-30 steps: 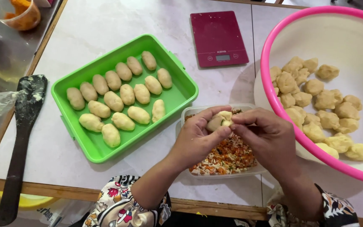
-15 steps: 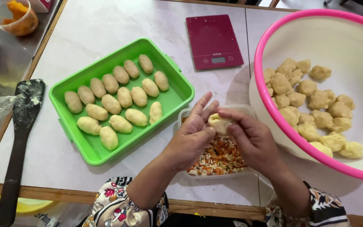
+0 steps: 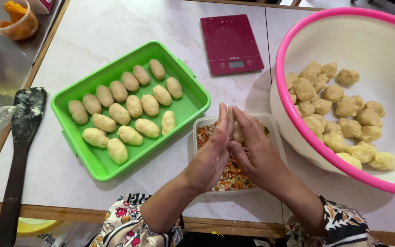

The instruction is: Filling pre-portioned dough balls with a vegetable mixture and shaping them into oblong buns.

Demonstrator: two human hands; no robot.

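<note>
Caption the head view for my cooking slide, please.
Left hand and right hand press a dough piece between palms above the filling tub.

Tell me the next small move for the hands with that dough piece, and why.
Probably keep rolling a moment, then set it in the green tray. The dough piece sits pressed between the left hand and right hand above the filling tub, mostly hidden, so its shape cannot be judged. The shaped rolls lie in three rows, with bare tray floor beside the front row.
</note>
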